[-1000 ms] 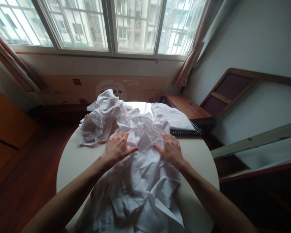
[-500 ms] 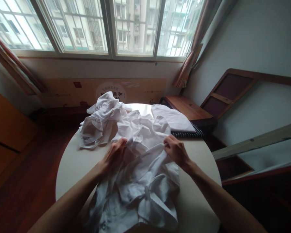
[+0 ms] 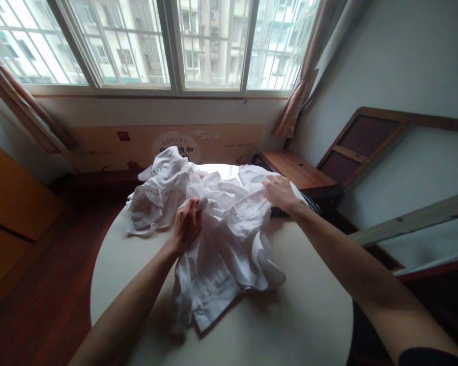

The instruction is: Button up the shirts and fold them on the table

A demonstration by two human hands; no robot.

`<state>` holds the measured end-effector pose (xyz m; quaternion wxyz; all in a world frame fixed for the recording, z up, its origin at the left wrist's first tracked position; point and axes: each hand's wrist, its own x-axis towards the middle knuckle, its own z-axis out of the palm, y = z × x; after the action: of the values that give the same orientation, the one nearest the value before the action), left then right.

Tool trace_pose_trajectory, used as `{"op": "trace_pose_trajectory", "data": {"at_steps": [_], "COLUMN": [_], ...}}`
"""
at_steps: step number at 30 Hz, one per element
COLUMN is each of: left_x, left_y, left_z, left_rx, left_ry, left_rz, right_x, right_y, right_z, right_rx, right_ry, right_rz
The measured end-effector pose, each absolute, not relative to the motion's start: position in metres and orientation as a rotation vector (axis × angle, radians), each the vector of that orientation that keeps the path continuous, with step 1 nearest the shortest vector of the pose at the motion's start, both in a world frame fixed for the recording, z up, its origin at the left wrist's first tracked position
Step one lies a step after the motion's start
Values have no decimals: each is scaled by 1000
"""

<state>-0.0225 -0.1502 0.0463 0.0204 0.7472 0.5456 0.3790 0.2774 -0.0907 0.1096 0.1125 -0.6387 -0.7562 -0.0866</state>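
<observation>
A crumpled white shirt (image 3: 229, 249) hangs lifted above the round cream table (image 3: 305, 315), its lower hem still resting on the top. My left hand (image 3: 187, 226) is closed on the shirt's left upper edge. My right hand (image 3: 278, 193) is farther back and to the right, fingers closed on the shirt's right upper edge. A second rumpled white garment (image 3: 160, 190) lies in a heap just beyond my left hand. A folded white cloth (image 3: 252, 174) lies behind my right hand, on top of a dark striped item (image 3: 313, 204).
A wide barred window (image 3: 175, 46) fills the far wall, with a printed cardboard panel (image 3: 175, 145) beneath it. A wooden bench (image 3: 295, 173) and a slanted wooden frame (image 3: 366, 140) stand to the right. Dark wood floor (image 3: 41, 284) lies left of the table.
Both hands went from lying flat on the shirt to gripping it, then lifted and pulled it away from me. The right hand moved back and right.
</observation>
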Motion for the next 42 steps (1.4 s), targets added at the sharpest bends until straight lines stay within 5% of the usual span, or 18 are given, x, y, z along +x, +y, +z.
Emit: {"op": "trace_pose_trajectory", "data": {"at_steps": [6, 14, 18, 24, 36, 42], "left_x": [-16, -71, -85, -18, 10, 10], "left_y": [-158, -133, -142, -195, -173, -172], "left_z": [33, 42, 75, 106, 49, 50], "left_rx": [2194, 1767, 2134, 2428, 1629, 1412], "left_ry": [1517, 1993, 2368, 1925, 1315, 1101], "left_rz": [1217, 1312, 1090, 953, 1135, 1091], "right_x": [194, 182, 185, 184, 180, 176], "right_y": [-136, -148, -154, -161, -162, -168], "right_z": [69, 44, 42, 41, 34, 38], "right_rx": [-1282, -1412, -1305, -1137, -1038, -1151], "right_ry": [-2219, -1982, -1857, -1758, -1662, -1845], "right_rz": [444, 567, 768, 1028, 946, 561]}}
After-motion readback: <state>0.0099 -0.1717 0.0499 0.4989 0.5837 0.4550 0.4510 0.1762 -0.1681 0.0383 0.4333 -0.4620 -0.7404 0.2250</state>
